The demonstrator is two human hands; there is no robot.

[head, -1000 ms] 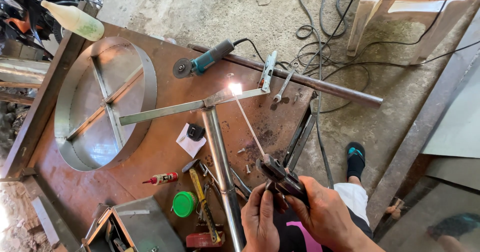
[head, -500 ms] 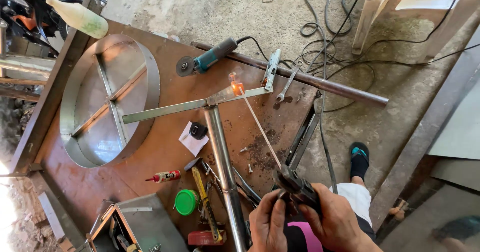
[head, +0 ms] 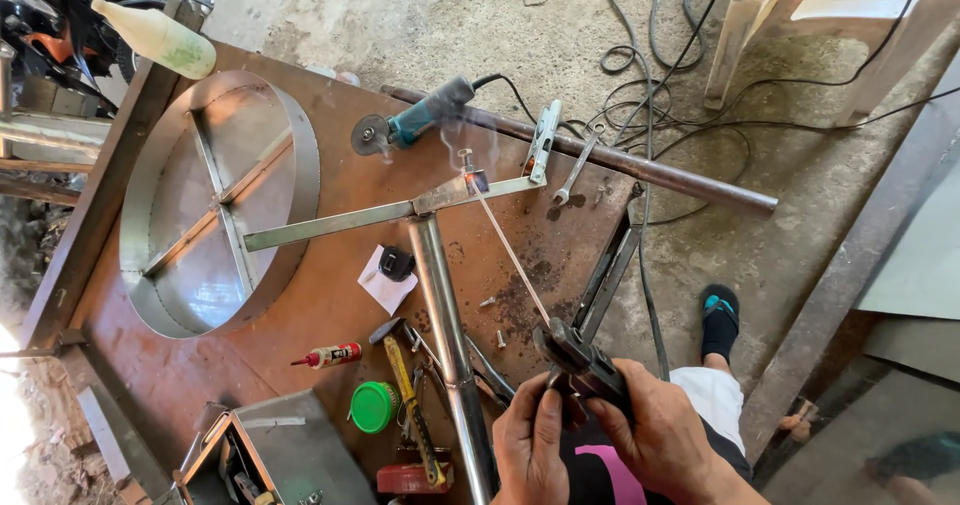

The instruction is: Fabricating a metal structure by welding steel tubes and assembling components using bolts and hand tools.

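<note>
Rusty worktop (head: 300, 365) fills the left and centre of the frame. The steel T-frame (head: 430, 235) lies across it, its joint at upper centre. Both hands sit at bottom centre: right hand (head: 655, 430) fingers wrapped tight on the electrode holder (head: 585, 365), left hand (head: 530, 445) fingers closed under it as support. Welding rod (head: 505, 250) tip glows at the joint. Best kept steady, short arc, rod angled. Smoke blurs the joint; wrists cut off by the frame edge.

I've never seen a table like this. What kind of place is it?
Probably a small metal workshop where welding is done. Both hands, left hand and right hand, hold a welding rod holder whose tip glows on a steel frame, and an angle grinder lies on the rusty table.
</note>
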